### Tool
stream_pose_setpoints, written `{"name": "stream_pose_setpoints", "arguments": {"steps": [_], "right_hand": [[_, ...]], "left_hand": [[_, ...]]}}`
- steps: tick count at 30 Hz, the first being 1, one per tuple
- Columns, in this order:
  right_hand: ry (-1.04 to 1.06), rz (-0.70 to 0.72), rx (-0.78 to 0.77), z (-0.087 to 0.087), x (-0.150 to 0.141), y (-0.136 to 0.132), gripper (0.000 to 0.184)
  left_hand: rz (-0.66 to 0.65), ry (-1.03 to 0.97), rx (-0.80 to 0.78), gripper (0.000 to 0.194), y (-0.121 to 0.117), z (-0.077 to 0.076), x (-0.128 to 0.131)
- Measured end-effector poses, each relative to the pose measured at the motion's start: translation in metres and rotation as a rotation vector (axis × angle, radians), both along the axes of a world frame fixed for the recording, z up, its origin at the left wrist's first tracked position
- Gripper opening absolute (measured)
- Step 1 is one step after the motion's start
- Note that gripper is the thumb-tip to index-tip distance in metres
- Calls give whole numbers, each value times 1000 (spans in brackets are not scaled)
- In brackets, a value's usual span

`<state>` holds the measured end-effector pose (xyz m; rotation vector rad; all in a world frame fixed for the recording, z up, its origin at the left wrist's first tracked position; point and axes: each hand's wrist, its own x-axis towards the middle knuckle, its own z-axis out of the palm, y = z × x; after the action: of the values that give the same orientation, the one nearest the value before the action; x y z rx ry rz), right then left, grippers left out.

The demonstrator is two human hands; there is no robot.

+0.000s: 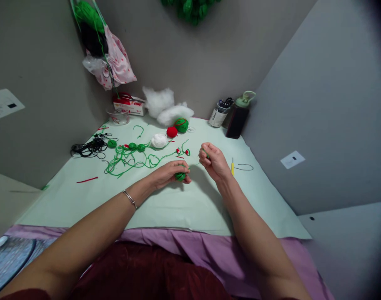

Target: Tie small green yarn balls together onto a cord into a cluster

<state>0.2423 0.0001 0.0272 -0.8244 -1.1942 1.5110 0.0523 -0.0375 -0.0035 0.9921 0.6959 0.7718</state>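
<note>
My left hand [174, 171] is closed around a small green yarn ball [180, 176], just above the pale green tabletop [165, 208]. A thin strand runs from it to my right hand [211, 158], which is raised a little to the right. Its fingers are curled tight, with a bit of green yarn [206, 153] showing between them. Beyond my hands lie two small red, white and green pieces [187, 152]. A yellow-handled tool [232, 168] with a thin shaft rests right of my right hand, beside a dark curved cord [245, 167].
Tangled green yarn [118, 164] with small green balls and black cord [90, 146] lie at left. Behind are white [159, 141], red [171, 132] and green [181, 125] yarn balls, white stuffing [174, 113], a clear bowl [119, 116], a pen cup [217, 116] and a bottle [238, 121]. Grey partitions enclose the table.
</note>
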Motion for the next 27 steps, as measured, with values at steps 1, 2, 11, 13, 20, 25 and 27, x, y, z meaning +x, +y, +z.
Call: {"name": "stream_pose_setpoints", "arguments": {"steps": [1,2,11,13,20,25,27], "right_hand": [[-2,-4,-6,0,2,1,41],[0,-6,-14,-1,4,3,39],[-149,-18,31,-2,7,2,25],[-256,-22,84,-2,3,-3,23],[-556,44,346,-13,-9,-10,21],[-522,28,259,-14,-8,-6,23],[-449,3,164,-12,-7,-5,24]], "left_hand": [[26,-10,-10,27,0,0,0],[58,-20,-19,28,0,1,0],[268,-139,-70,19,7,3,-3],[285,-132,-65,19,8,2,-3],[278,-133,-41,24,8,-2,-3],[299,-122,-44,22,6,1,-2],[276,-113,-18,22,5,3,-2]]}}
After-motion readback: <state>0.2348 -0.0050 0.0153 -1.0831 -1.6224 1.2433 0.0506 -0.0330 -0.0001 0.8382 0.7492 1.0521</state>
